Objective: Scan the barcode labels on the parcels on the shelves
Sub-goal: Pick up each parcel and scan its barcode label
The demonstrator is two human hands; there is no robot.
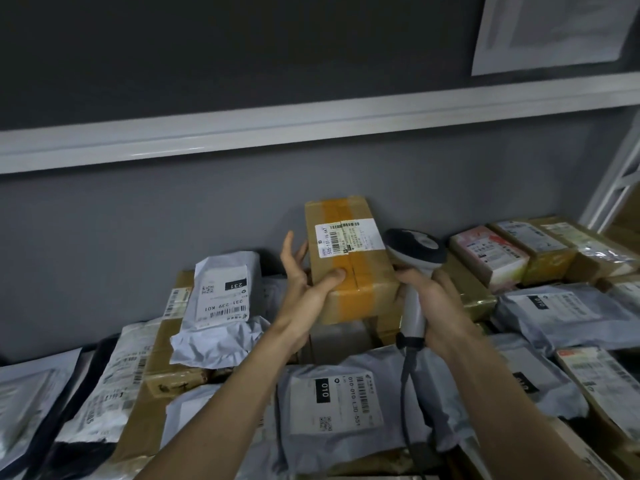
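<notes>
While left hand [304, 282] grips the taped box [349, 265], right hand [438, 299] clenched around scanner [415, 251].

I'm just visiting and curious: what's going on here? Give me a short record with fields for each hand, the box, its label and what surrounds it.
left hand: left hand grips the cardboard box, thumb across its front
right hand: right hand holds the barcode scanner by its handle, beside the box
box: taped with an orange band, tilted up off the pile
label: white barcode label facing the camera
surroundings: grey mailer bags and other boxes on the shelf
</notes>
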